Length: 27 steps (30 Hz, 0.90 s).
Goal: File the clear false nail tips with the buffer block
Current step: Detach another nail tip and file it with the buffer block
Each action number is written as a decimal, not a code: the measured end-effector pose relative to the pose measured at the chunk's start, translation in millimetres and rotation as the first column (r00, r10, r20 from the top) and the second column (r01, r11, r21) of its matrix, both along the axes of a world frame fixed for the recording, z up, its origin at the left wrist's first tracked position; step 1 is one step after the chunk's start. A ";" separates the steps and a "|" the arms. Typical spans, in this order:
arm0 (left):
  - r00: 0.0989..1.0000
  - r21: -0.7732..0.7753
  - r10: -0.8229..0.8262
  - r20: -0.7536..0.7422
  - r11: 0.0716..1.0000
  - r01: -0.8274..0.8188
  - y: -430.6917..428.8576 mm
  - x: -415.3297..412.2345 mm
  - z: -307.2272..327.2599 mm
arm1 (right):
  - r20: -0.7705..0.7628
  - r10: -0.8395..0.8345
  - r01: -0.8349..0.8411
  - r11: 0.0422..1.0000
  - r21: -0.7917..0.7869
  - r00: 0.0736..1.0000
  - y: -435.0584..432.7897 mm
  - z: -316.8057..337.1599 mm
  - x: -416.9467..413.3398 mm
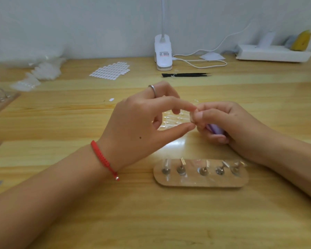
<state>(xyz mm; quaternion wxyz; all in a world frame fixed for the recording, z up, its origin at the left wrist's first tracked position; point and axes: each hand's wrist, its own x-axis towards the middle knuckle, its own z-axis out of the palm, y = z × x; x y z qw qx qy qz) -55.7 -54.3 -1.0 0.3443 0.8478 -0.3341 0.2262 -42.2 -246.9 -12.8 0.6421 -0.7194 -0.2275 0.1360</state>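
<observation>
Head view: left grip (142, 123) pinches a nail tip (192, 117) by the buffer block (216, 130) clamped in the right grip (228, 123); filing looks underway, with the tray (170, 121) of tips probably left.

1. Nearer than the stand (201, 183), bare table (151, 221) lay open for a hand.
2. Just beyond the stand, the left hand (142, 123) and right hand (223, 121) met over a clear tray (171, 121), blocking passage.
3. Left of the stand, the left forearm (52, 186) crossed the wood.
4. Far beyond the stand stood tweezers (185, 75), lamp base (163, 53) and sticker sheet (111, 71).
</observation>
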 end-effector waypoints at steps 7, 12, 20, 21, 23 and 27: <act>0.986 -0.101 0.022 -0.163 0.994 -0.039 2.5 -12.2 4.7 | -0.012 -0.005 0.006 0.999 0.032 1.000 -0.5 -0.3 -1.7; 0.942 -0.201 -0.016 -0.335 0.978 -0.054 6.7 -37.6 -3.2 | -0.036 -0.064 0.066 0.996 0.065 0.997 -0.1 0.3 -2.0; 0.942 -0.049 0.032 -0.333 0.998 -0.051 2.1 -55.2 -11.6 | -0.043 -0.111 0.114 0.991 0.074 0.993 1.5 -0.7 -2.6; 0.942 -0.045 0.031 -0.333 0.998 -0.049 1.6 -55.7 -11.9 | -0.044 -0.112 0.115 0.990 0.076 0.993 1.3 -0.9 -2.2; 0.944 -0.035 0.027 -0.328 0.999 -0.040 0.8 -56.8 -12.4 | -0.047 -0.110 0.114 0.990 0.078 0.993 0.6 -1.9 -1.2; 0.945 -0.009 0.043 -0.325 0.999 -0.049 -0.5 -56.1 -13.5 | -0.043 -0.099 0.102 0.992 0.078 0.994 -1.0 -4.1 0.8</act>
